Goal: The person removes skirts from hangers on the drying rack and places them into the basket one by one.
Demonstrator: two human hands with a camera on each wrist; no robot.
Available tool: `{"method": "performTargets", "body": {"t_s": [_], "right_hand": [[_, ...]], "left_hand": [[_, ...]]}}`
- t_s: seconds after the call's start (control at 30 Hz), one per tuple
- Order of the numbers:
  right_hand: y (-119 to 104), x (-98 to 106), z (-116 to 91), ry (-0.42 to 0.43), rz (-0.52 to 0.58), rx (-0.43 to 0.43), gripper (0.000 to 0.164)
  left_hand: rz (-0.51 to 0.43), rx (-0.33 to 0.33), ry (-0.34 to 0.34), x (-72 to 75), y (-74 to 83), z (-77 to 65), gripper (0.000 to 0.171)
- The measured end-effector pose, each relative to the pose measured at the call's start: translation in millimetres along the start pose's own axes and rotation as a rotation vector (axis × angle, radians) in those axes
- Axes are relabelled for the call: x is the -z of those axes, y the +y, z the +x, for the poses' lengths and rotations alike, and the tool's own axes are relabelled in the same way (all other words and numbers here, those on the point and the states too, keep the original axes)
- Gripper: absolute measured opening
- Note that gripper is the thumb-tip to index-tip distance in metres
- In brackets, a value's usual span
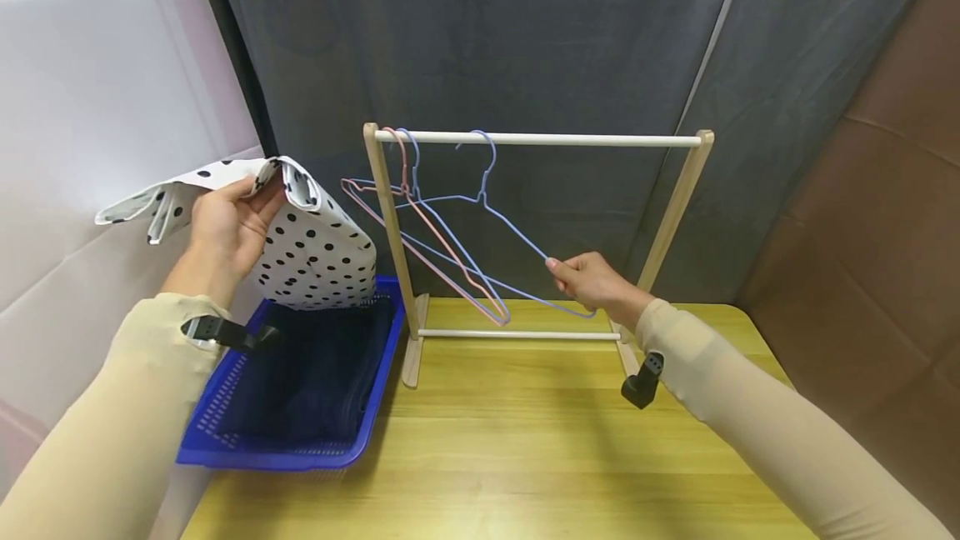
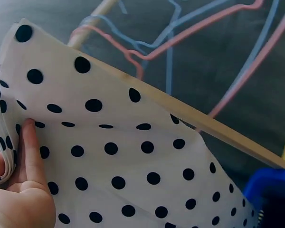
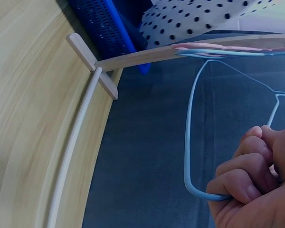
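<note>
My left hand (image 1: 232, 232) holds up a folded white cloth with black polka dots (image 1: 318, 252), pinched at its top fold between thumb and fingers. The cloth hangs over the basket's back part, its other end sticking out to the left. With curled fingers my right hand (image 1: 592, 280) grips the right shoulder end of a blue hanger (image 1: 517, 229), whose hook still loops over the rack's top bar (image 1: 555, 140). In the right wrist view the hanger's lower corner (image 3: 192, 187) runs into my fist. A pink hanger (image 1: 450, 250) and another blue hanger (image 1: 442, 223) hang together at the rack's left end.
A blue plastic basket (image 1: 360, 440) with dark folded fabric (image 1: 307, 390) stands left of the wooden rack (image 1: 675, 211). The rack's feet rest on the yellow wood-grain table (image 1: 510, 440). Behind it hangs a grey curtain (image 1: 540, 40).
</note>
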State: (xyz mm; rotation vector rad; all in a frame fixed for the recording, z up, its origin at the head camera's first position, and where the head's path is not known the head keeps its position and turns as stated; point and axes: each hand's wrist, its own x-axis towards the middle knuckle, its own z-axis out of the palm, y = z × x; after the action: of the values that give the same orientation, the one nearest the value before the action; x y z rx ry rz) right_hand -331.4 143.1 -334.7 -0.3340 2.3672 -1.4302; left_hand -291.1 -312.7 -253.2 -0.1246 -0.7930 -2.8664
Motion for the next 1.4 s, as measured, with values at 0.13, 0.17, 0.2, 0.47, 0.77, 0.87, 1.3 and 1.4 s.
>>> {"method": "performTargets", "body": {"t_s": [0.13, 0.17, 0.2, 0.47, 0.77, 0.87, 1.3, 1.4], "right_hand": [[-0.8, -1.0, -1.0, 0.002, 0.003, -0.002, 0.051], [-0.9, -1.0, -1.2, 0.004, 0.002, -0.002, 0.051], [-1.2, -1.1, -1.3, 0.007, -0.001, -0.003, 0.051], [-0.1, -0.9, 0.5, 0.018, -0.022, -0.008, 0.052], [0.8, 2.1, -1.7, 0.014, -0.027, -0.008, 0.052], [-1.0, 2.0, -2.1, 0.01, -0.024, -0.008, 0.051], [-2.9, 4.0, -1.4, 0.009, -0.018, -0.027, 0.05], [-2.4, 3.9, -1.6, 0.012, -0.017, -0.034, 0.05]], "left_hand": [[0.075, -0.033, 0.0, 10.2, -8.4, -10.3, 0.014], [0.107, -0.06, 0.005, 11.8, -10.6, -13.0, 0.013], [0.14, -0.091, 0.017, 12.8, -12.7, -15.6, 0.011], [0.346, -0.309, 0.201, 13.5, -25.0, -33.3, 0.006], [0.395, -0.426, 0.448, 13.4, -37.8, -53.6, 0.013], [0.365, -0.433, 0.505, 16.5, -37.5, -63.4, 0.013], [0.427, -0.322, 0.627, 31.7, -48.5, -96.0, 0.016], [0.472, -0.283, 0.637, 36.7, -52.8, -103.6, 0.018]]}}
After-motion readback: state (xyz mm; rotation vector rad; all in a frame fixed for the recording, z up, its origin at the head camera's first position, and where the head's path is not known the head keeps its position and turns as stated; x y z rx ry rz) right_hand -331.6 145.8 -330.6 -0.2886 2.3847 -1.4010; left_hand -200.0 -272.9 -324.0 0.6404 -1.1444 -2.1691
